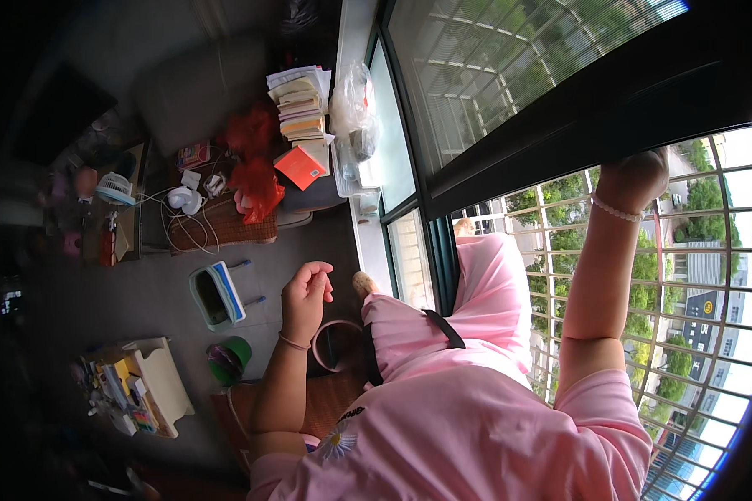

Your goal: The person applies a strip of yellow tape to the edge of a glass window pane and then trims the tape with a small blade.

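Observation:
My left hand [306, 294] is raised over the room side of the window sill, fingers loosely curled and holding nothing. My right hand [636, 178] is on the outer side of the window, at the edge of the dark sash frame [576, 125]; its fingers are partly hidden there, so its exact grip cannot be told. A screened or glass pane [470, 75] sits within the sash. I straddle the dark green window frame [449, 269], with one pink-trousered leg on each side. Beyond the right arm is a metal security grille [661, 282].
Left of the sill [376, 250] stand a blue-and-white bucket [232, 291] and a green bin [238, 354]. Stacked books [304, 119], plastic bags [351, 100] and a red bag [257, 188] lie farther up. A white cart [166, 382] holds assorted items.

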{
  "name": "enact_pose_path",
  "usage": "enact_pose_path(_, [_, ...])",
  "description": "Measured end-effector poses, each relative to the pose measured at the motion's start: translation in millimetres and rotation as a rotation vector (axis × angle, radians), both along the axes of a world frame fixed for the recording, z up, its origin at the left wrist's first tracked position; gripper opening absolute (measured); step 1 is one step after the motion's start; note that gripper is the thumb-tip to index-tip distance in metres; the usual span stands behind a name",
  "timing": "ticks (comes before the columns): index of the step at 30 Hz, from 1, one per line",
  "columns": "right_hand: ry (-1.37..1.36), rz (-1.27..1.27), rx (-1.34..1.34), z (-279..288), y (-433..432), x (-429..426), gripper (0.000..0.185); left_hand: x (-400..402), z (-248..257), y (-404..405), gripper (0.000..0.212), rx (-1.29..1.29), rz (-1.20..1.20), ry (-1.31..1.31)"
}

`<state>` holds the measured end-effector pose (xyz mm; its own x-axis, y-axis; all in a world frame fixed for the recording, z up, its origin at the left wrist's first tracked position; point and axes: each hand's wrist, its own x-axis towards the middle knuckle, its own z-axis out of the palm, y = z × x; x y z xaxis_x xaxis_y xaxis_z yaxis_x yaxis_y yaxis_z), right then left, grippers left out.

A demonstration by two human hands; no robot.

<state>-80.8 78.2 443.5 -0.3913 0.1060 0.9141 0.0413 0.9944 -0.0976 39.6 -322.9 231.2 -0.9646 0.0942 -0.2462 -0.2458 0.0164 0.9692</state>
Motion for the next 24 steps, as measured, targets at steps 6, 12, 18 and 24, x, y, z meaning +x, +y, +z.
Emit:
enact_pose_path(6, [0.392,0.794,-1.223,3.2,-10.8,-17.2,0.026,40.9,-39.3,-8.8,0.013,-0.022,0.136,-0.054])
enact_pose_path(12, [0.027,0.117,0.124,-15.1,70.6,-48.9,0.034,104.0,-63.0,-0.1,0.013,-0.05,0.284,-0.111])
enact_pose_path(18, [-0.078,-0.193,0.189,0.8,22.8,-10.1,0.028,193.7,-61.7,16.5,0.013,-0.184,0.356,-0.266])
enact_pose_path(24, [0.682,1.294,-1.265,17.7,-10.1,-7.0,0.007,281.9,-46.5,29.9,0.014,-0.373,0.504,-0.358])
